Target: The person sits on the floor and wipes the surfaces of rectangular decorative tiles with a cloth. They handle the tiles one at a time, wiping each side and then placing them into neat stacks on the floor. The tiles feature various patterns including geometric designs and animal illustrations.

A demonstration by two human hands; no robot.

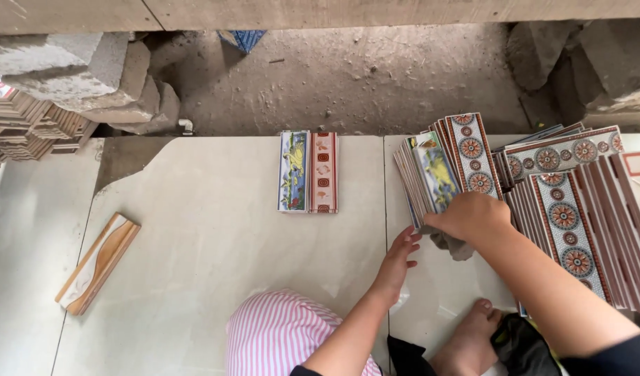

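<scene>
Right hand [471, 217] on stacked border tiles [431, 177]

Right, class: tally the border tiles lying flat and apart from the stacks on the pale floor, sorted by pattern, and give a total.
Blue and yellow picture tile: 1
Red and white patterned tile: 1
Brown and cream wave tile: 1
Total: 3
The leaning stacks by the right hand and left hand overlap too much to count.

A row of narrow border tiles [431, 177] stands on edge on the pale floor, leaning back. The front one shows a yellow and blue picture; those behind carry round red medallions.
</scene>
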